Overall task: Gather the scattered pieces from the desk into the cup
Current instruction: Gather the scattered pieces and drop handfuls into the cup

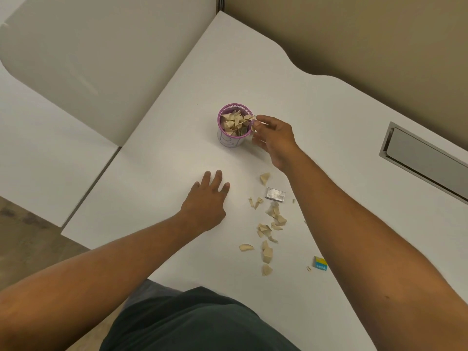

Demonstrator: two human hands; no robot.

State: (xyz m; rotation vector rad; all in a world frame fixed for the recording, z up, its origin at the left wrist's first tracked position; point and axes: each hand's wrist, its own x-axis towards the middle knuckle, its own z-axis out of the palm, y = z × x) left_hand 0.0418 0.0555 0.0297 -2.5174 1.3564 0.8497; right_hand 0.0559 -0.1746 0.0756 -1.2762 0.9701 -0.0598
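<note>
A purple-rimmed cup (231, 141) stands on the white desk (164, 158), filled with several beige pieces (234, 122). My right hand (274, 140) is at the cup's right rim, its thumb and fingers pinching a beige piece (250, 117) over the edge. My left hand (206, 201) lies flat on the desk, fingers spread, holding nothing. Several beige pieces (269, 229) lie scattered on the desk between my two forearms, from one near my right wrist (264, 178) down to one by the front edge (266, 269).
A small silver box (275, 194) lies among the pieces. A blue-and-yellow box (320, 263) sits beside my right forearm. A grey cable hatch (425, 159) is set in the desk at the right. White partitions stand to the left; the desk's front edge is near my body.
</note>
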